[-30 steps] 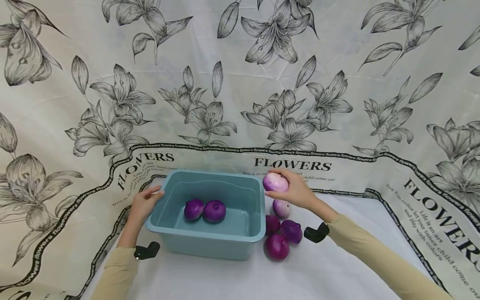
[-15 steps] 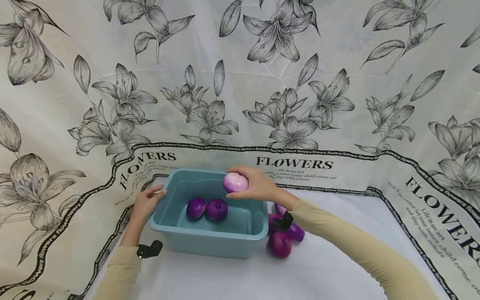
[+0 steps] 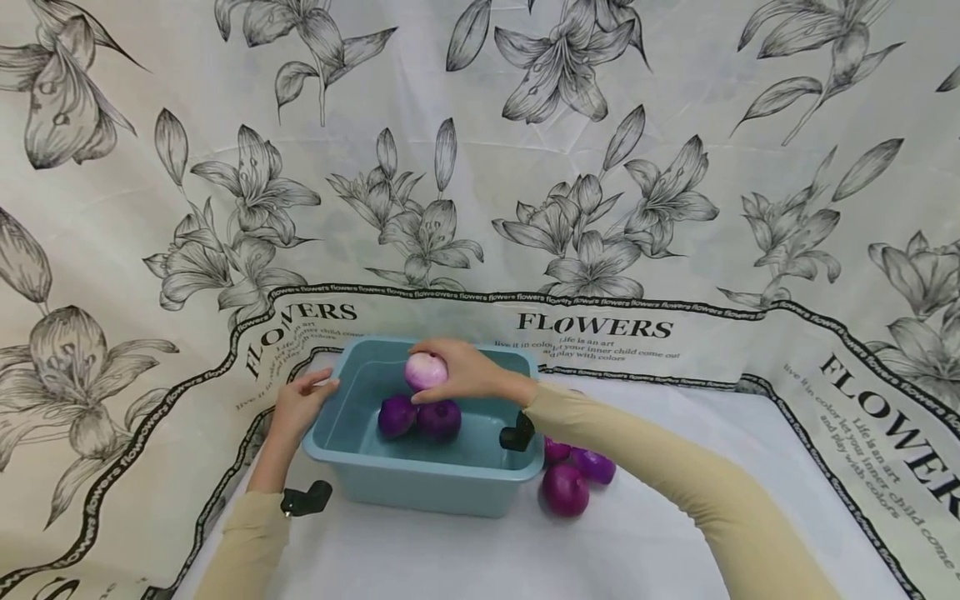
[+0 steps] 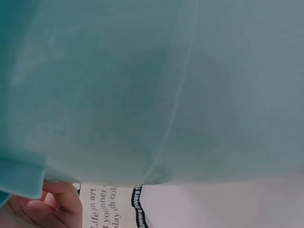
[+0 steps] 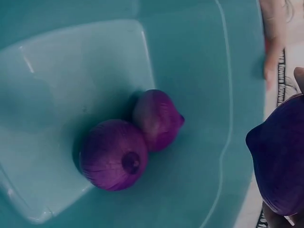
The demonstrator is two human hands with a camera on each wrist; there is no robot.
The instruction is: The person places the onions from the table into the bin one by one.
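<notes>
A purple-white onion [image 3: 425,372] is held between the fingers and thumb of my right hand [image 3: 472,372], over the inside of a teal plastic basin [image 3: 420,492]. In the right wrist view this held onion [image 5: 280,156] looks dark at the right edge. Below it, two purple onions [image 5: 114,154] lie side by side on the basin's floor. My left hand [image 3: 295,408] grips the basin's left rim. The left wrist view shows its curled fingers [image 4: 66,199] at the rim's edge, beside the basin's outer wall.
Several more onions [image 3: 565,490] lie on the white tablecloth [image 3: 660,517] against the basin's right side, partly hidden by my right sleeve. Behind the basin hangs a flower-printed cloth [image 3: 450,258], which also rises at both sides.
My right hand has carried the pale onion leftward from beyond the basin's right rim to above the two onions inside. The left hand stays at the rim.
</notes>
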